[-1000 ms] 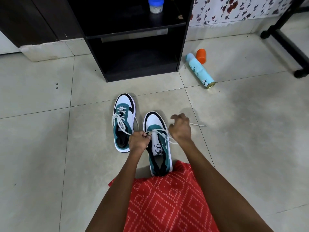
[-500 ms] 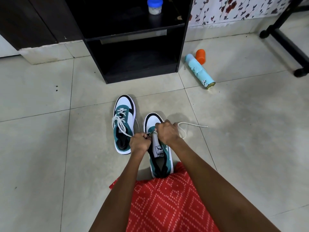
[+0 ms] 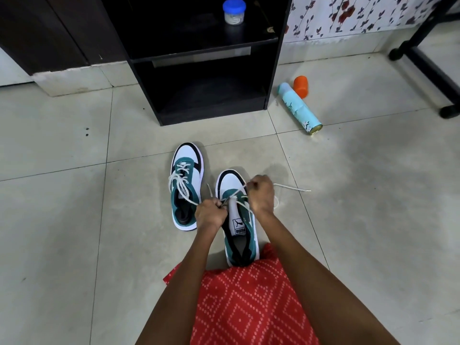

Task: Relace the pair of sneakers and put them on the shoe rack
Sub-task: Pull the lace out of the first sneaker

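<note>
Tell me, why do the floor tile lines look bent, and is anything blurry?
Head view: the wide-angle lens bows the floor grout lines; the sneakers, left hand and right hand look sharp; soft, even light, faint shadows beside the shoes; the black rack's lower shelf is dark.

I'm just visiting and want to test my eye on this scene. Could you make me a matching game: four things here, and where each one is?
Things:
1. spray can
2. blue-lidded jar
3. nearer sneaker
4. orange cap

Places:
A. on the black rack's upper shelf
B. under both hands, lace being pulled
C. lying on its side on the floor tiles
D. on the floor beside the can's top end

Pairs: 1-C, 2-A, 3-B, 4-D
</note>
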